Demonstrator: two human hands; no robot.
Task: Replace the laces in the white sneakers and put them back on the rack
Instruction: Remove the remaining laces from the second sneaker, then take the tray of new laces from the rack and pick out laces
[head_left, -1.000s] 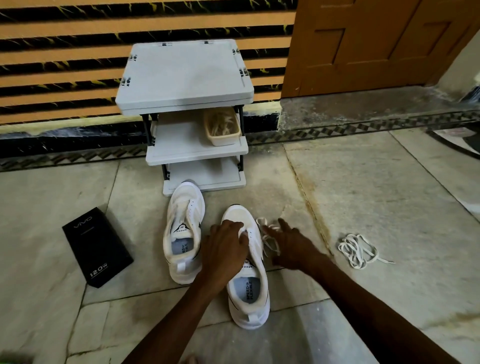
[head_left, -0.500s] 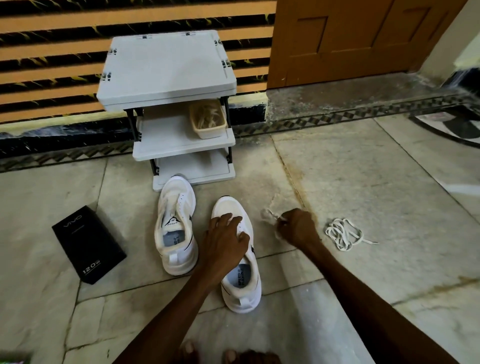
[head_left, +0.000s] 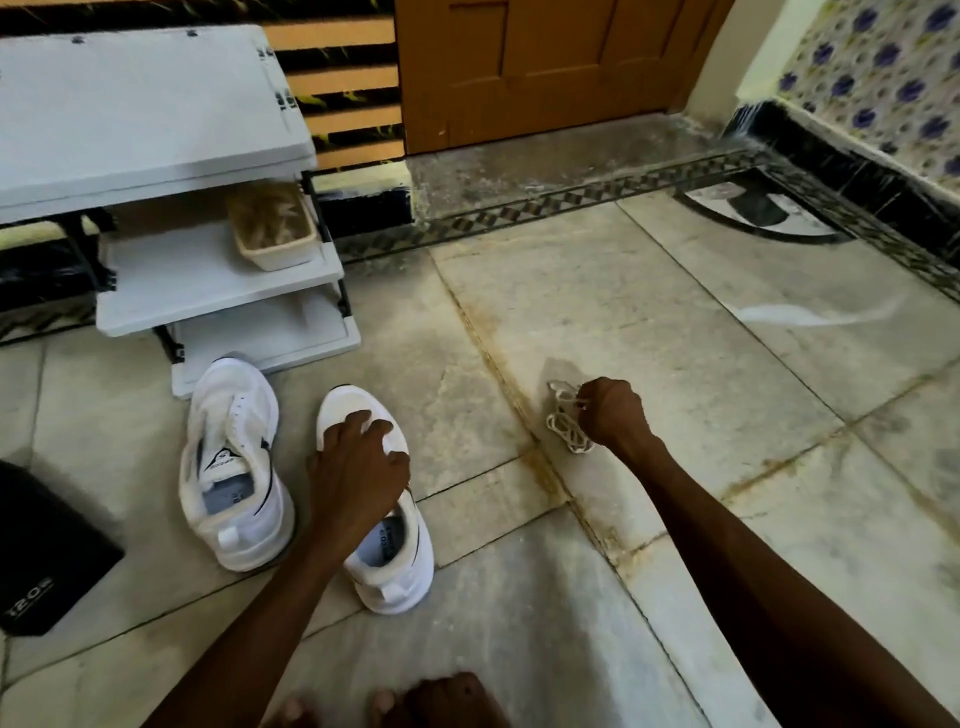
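Looking down on a pale stone floor (head_left: 649, 322), cracked and stained along its joints. Against the striped wall, a grey three-shelf rack (head_left: 145, 114). Right of the rack, a brown wooden door (head_left: 545, 67) above a worn sill. Left of the rack's foot and nearer the camera, a black box (head_left: 47, 561) lying flat, cut by the frame edge.

Directly in front of the rack, the first sneaker (head_left: 234, 467): white, upright on its sole, toe at the bottom shelf's front edge, heel toward the camera. Just right of that one and a little farther from the rack, the second sneaker (head_left: 400, 566), white too, toe likewise aimed toward the rack, with a strip of floor between the pair.

Over the second sneaker's forefoot, the left hand (head_left: 358, 467), fingers spread and laid across the upper, resting on it rather than wrapped round it. Well to the right of the rack, out over the floor, the right hand (head_left: 613, 413), closed into a fist round a bunched white lace (head_left: 563, 423), loops hanging from the thumb side, low over the floor.

On the rack's middle shelf, at its right end, a small beige basket (head_left: 275, 249) with pale contents too blurred to name. At the bottom edge, farthest from the rack, bare toes (head_left: 447, 699).
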